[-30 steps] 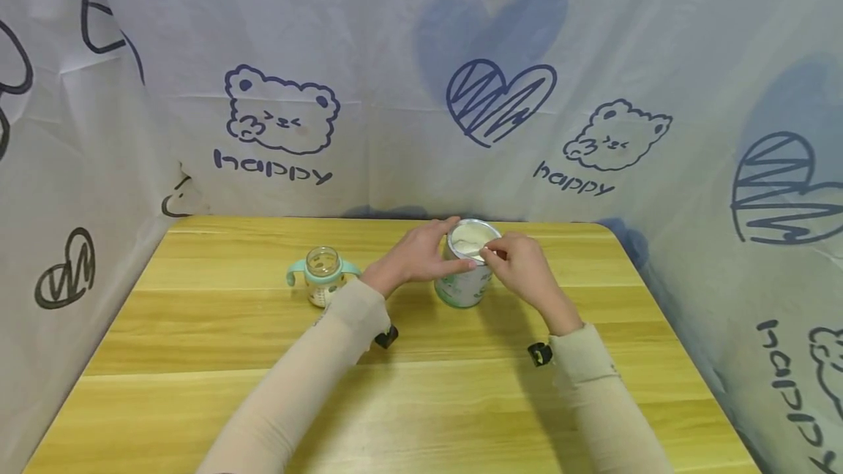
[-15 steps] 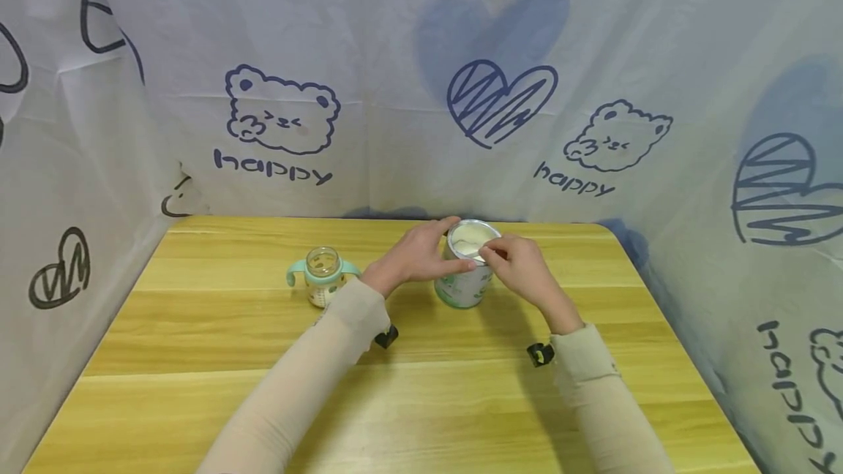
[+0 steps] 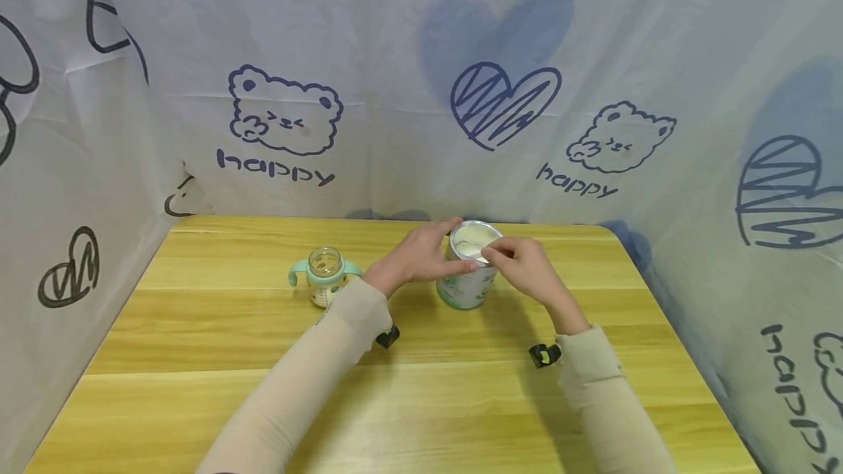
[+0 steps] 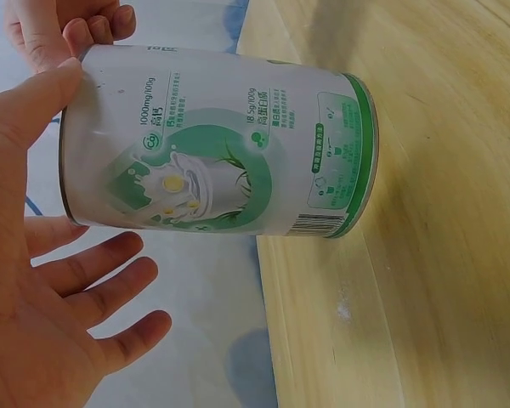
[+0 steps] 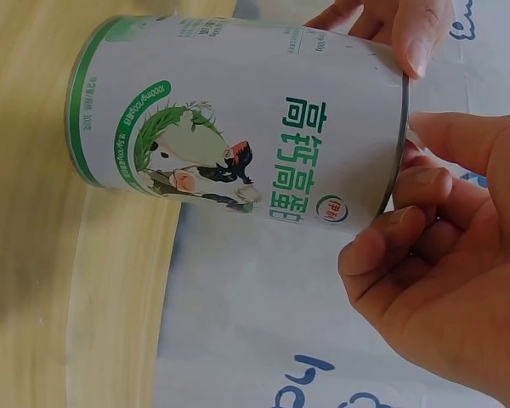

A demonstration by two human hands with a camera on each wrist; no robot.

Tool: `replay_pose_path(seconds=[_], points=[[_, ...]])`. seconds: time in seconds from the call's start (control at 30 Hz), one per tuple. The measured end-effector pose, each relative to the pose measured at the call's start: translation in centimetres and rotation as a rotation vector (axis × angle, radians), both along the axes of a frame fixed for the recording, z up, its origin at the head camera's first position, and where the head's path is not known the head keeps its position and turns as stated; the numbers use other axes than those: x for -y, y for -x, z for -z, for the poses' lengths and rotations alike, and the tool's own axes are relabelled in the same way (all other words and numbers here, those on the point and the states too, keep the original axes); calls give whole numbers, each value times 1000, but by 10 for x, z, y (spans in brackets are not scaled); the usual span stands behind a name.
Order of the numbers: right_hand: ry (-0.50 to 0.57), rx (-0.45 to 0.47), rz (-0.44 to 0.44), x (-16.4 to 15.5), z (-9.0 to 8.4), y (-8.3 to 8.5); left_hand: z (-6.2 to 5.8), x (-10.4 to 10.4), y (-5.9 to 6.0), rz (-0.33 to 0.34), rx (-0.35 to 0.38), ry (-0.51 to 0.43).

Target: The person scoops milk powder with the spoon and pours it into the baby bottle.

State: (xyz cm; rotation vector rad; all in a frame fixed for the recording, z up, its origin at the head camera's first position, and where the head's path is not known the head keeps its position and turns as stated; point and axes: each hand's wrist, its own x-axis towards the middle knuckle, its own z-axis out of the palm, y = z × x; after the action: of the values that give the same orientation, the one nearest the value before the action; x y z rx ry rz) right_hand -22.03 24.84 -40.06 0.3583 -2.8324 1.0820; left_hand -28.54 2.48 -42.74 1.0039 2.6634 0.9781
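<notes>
Can (image 3: 466,290): I see it upright and uncovered near the desk (image 3: 421,401)'s back edge, right of its middle.
Left hand (image 3: 421,254): thumb and forefinger clasp the can's rim, other fingers extended.
Right hand (image 3: 523,262): fingers pinch what looks like a scoop (image 3: 476,254), mostly hidden, at the powder (image 3: 476,235).
Bottle (image 3: 325,280): uncapped, toward the back-left corner.
Scooping: the step in hand, I judge; next I'd want the scoop lifted level, can steadied.
</notes>
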Motion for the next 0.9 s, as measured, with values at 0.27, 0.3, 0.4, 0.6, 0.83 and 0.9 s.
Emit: replay_pose_path(seconds=[0.27, 0.3, 0.4, 0.6, 0.83, 0.9], points=[[45, 24, 1, -1, 0, -1, 0, 0, 0, 1, 15, -9], [46, 22, -1, -1, 0, -1, 0, 0, -1, 1, 16, -8], [53, 18, -2, -1, 0, -1, -1, 0, -1, 2, 21, -9], [62, 2, 43, 1, 3, -1, 1, 0, -1, 6, 15, -18], [54, -78, 136, 5, 7, -3, 3, 0, -1, 10, 20, -42], [49, -111, 168, 6, 8, -3, 3, 0, -1, 7, 20, -43]])
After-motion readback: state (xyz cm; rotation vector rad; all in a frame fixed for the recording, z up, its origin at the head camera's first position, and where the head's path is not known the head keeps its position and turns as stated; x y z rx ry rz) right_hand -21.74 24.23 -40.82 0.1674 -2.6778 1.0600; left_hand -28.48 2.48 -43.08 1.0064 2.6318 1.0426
